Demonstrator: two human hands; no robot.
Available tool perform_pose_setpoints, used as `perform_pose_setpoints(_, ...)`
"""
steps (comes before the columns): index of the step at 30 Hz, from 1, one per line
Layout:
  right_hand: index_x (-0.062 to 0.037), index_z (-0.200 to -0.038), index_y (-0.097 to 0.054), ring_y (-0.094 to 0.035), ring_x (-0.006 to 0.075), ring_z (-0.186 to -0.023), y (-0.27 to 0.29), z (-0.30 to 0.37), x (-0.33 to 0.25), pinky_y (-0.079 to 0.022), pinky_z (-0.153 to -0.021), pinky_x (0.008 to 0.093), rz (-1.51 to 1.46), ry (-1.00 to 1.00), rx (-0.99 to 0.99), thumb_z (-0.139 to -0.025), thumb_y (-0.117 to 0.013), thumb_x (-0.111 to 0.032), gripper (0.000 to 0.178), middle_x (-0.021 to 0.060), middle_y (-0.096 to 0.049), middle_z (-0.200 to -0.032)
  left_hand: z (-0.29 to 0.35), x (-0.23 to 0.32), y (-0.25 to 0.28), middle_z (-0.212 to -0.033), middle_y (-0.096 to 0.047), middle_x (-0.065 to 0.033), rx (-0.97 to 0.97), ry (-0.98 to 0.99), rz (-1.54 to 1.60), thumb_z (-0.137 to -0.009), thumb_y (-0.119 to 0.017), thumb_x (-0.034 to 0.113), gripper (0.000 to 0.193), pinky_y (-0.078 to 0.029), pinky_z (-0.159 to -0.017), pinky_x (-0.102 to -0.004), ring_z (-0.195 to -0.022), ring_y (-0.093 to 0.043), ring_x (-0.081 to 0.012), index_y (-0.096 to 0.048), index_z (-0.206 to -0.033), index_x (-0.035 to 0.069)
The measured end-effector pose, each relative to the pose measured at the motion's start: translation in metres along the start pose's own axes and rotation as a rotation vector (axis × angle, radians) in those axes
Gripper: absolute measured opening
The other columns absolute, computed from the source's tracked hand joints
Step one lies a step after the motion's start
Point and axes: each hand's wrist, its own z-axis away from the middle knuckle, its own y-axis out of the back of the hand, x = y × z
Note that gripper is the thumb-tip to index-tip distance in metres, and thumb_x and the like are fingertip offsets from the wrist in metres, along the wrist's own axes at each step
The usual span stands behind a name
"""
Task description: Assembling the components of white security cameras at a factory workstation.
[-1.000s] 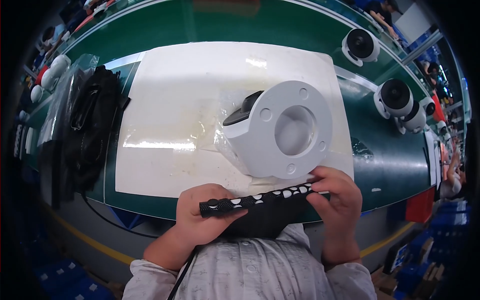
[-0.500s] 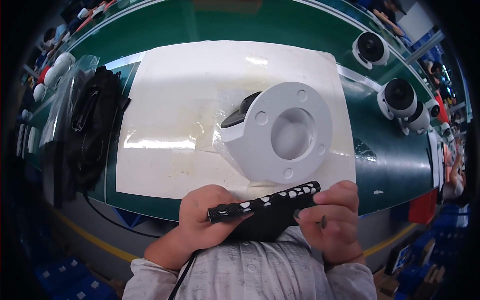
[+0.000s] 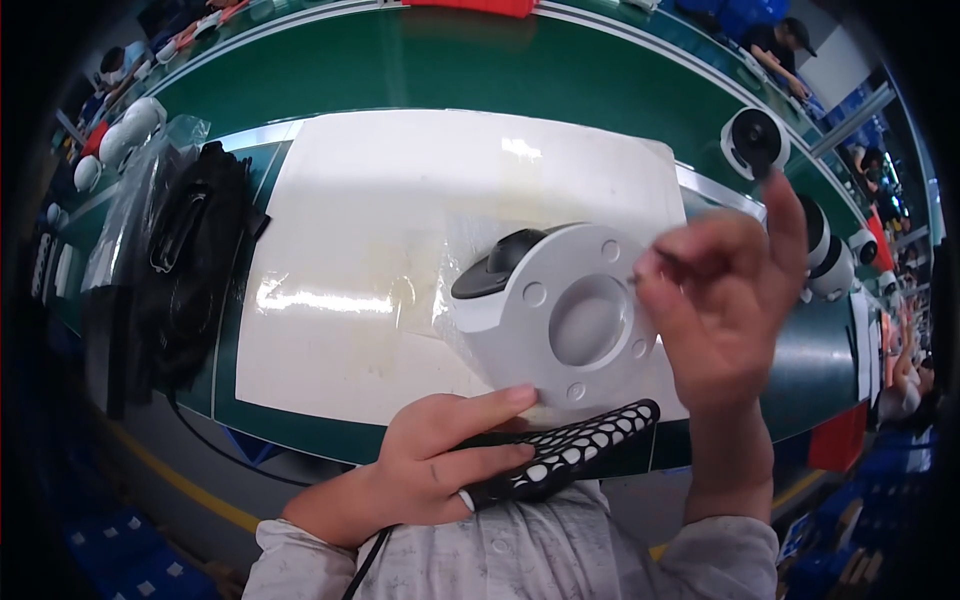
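On the white sheet (image 3: 330, 200) lies a white camera (image 3: 470, 318) with a dark front, its round base (image 3: 535, 345) facing up. Shallow round recesses ring the base around a wide hollow. My left hand (image 3: 430, 460) is closed on a black pad sheet (image 3: 590, 448) with rows of white round spots; its forefinger reaches to the base's lower edge. Above the right rim of the base is my right hand (image 3: 725, 300), blurred, thumb and forefinger pinching a small dark pad (image 3: 668, 258). Another small dark spot (image 3: 763, 166) shows at a raised fingertip of that hand.
Black bags (image 3: 190, 260) and clear plastic (image 3: 125, 235) lie at the left. White cameras (image 3: 755, 140) stand at the right, partly behind my right hand. A red bin (image 3: 838, 440) sits by the right edge of the green table (image 3: 400, 65). Other people work farther off.
My right hand has risen from the pad sheet to the base's right rim. My left hand has turned the sheet's spotted face more upward and stretched its forefinger to the base.
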Motion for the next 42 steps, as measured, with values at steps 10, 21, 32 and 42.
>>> perform_pose_setpoints(10,-0.004,-0.132,-0.007,-0.057,0.0161,-0.071,0.011,-0.02,-0.001,-0.043,-0.068,0.0236,0.38,0.107,-0.277,-0.069,-0.055,0.011,0.08,0.0111,-0.056,-0.087,-0.001,-0.009,-0.014,-0.118,-0.051,-0.0104,0.066,-0.017,-0.077,-0.048,-0.057,0.001,0.036,-0.043,-0.053,-0.0277,-0.061,-0.054,-0.0193,-0.062,-0.083,0.003)
perform_pose_setpoints(21,0.0002,-0.116,-0.032,-0.056,0.0338,-0.094,0.008,-0.013,-0.027,-0.041,-0.082,0.0427,0.767,0.366,-0.573,-0.076,-0.053,-0.004,0.045,0.0175,-0.056,-0.104,-0.001,-0.01,-0.015,-0.118,-0.051,-0.0108,0.093,-0.011,-0.087,-0.051,-0.058,0.001,0.032,-0.042,-0.05,-0.0275,-0.057,-0.054,-0.019,-0.062,-0.083,0.003)
perform_pose_setpoints(32,-0.004,-0.127,-0.015,-0.049,0.0239,-0.1,-0.016,-0.022,-0.016,-0.03,-0.093,0.0416,0.199,-0.026,-0.348,-0.075,-0.052,0.004,0.064,0.0078,-0.052,-0.082,-0.002,-0.009,-0.013,-0.117,-0.051,-0.0093,0.078,0.035,-0.055,-0.058,-0.061,0.005,0.02,-0.043,-0.05,-0.0279,-0.055,-0.054,-0.0194,-0.061,-0.078,0.003)
perform_pose_setpoints(42,-0.0096,-0.116,-0.035,-0.06,0.0231,-0.089,-0.021,-0.022,-0.046,-0.017,-0.099,0.0517,0.746,0.096,-0.476,-0.073,-0.056,0.003,0.049,0.0066,-0.062,-0.088,-0.001,-0.008,-0.009,-0.119,-0.049,-0.0095,0.033,0.041,-0.042,-0.057,-0.06,0.004,0.021,-0.043,-0.05,-0.0279,-0.054,-0.053,-0.0197,-0.06,-0.078,0.003)
